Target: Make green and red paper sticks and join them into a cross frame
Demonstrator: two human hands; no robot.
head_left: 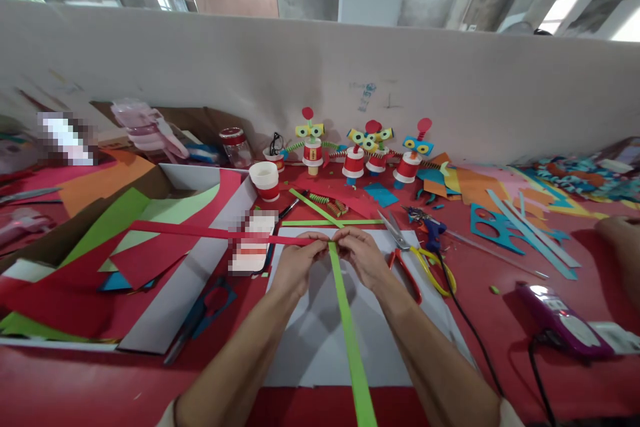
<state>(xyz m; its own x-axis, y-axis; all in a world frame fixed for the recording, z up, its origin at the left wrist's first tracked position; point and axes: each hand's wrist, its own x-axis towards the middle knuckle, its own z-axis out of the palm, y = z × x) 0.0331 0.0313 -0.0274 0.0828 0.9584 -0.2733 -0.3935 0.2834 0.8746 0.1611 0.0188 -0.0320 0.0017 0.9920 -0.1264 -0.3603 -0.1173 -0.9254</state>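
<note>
My left hand pinches the end of a long red paper strip, which reaches left over the box and phone. Close beside it, my right hand pinches the end of a green paper strip that runs down toward me. The two strip ends meet between my fingertips, above a white sheet. More green strips lie just beyond my hands. Scissors with yellow and red handles are right of my right hand.
A box of coloured paper is at left, near a phone. Paper cups and cup figures stand behind. At right are a glue gun, its cable, a purple device and another person's hand.
</note>
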